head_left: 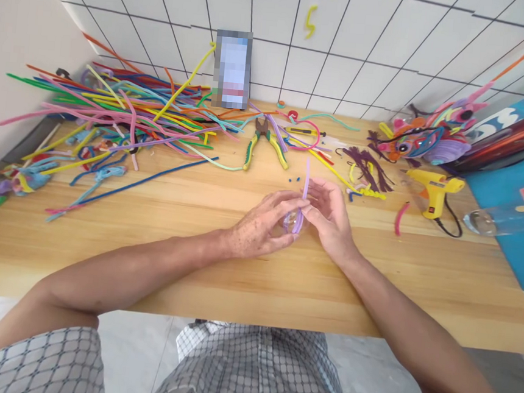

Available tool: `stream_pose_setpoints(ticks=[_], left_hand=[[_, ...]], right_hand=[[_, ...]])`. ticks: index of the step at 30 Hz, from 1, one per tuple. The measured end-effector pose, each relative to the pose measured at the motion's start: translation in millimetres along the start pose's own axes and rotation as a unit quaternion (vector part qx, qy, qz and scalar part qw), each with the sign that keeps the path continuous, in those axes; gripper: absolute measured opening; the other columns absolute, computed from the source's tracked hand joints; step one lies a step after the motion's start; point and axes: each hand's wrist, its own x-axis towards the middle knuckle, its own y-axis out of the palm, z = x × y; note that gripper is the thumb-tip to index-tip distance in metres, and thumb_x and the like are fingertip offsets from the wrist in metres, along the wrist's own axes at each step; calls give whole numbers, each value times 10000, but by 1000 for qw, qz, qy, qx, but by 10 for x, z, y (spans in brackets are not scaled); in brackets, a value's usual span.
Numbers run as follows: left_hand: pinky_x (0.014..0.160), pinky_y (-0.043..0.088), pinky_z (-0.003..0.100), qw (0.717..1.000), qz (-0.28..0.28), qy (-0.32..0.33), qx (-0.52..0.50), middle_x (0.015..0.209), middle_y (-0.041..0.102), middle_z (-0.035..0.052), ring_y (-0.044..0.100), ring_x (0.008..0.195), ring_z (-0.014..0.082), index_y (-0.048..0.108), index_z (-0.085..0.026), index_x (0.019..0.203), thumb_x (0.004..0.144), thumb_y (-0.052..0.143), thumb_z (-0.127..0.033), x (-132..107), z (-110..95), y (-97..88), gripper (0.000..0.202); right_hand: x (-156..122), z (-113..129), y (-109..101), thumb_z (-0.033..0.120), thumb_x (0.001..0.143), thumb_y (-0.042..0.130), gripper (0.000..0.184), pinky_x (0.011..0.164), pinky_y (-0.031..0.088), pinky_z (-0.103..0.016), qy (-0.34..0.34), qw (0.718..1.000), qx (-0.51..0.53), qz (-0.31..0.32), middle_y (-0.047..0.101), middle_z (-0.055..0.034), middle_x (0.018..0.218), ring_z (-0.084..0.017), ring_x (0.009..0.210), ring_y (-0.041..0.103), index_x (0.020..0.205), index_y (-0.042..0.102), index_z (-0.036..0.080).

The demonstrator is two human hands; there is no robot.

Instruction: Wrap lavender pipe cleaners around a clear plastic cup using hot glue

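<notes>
Both hands meet over the middle of the wooden table (pixel 192 258). My left hand (pixel 264 224) and my right hand (pixel 328 217) pinch a lilac pipe cleaner (pixel 306 185), whose free end stands upright between them. Its lower part is curled into a small loop at my fingertips, partly hidden by the fingers. Both hands are closed on it.
A big heap of coloured pipe cleaners (pixel 127 111) covers the back left. Pliers with green-yellow handles (pixel 267 142) lie behind my hands. A yellow glue gun (pixel 434 190) and a colourful pipe-cleaner figure (pixel 425 137) sit at the right, near a clear bottle (pixel 502 220).
</notes>
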Motion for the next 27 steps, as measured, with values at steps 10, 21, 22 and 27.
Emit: stream_pose_setpoints(ticks=[10,21,22,27], left_hand=[[1241,533,569,999,-11,-30,-8,1532,583,198,584,1484,337,459,-246,1596,1009,745,-323,-10,85,-12,657],[1247,533,533,998,-35,-35,-32,1518,636,169,610,1466,308,499,-253,1583,1028,753,-397,15,150,-38,627],[1243,540,529,998,-36,-38,-32,1520,637,170,618,1460,306,489,-252,1588,1029,753,-407,11,151,-35,637],[1240,556,513,997,-39,-59,-41,1539,625,180,645,1447,300,428,-247,1626,1026,765,-418,-4,143,-21,709]], right_hand=[[-60,81,-120,363,1014,698,269,1149,556,-633,-266,924,-271,-44,729,-116,1331,-360,1288,678,1282,693,337],[-26,-11,-138,212,1013,669,513,1097,586,-620,-373,859,-351,22,712,-120,1429,-359,1305,701,1497,658,384],[-21,-21,-136,227,1014,672,503,1109,579,-633,-363,863,-352,27,714,-118,1436,-365,1312,699,1492,666,384],[-22,-37,-129,245,1024,685,540,1130,572,-629,-350,877,-327,33,745,-121,1412,-367,1298,709,1549,643,361]])
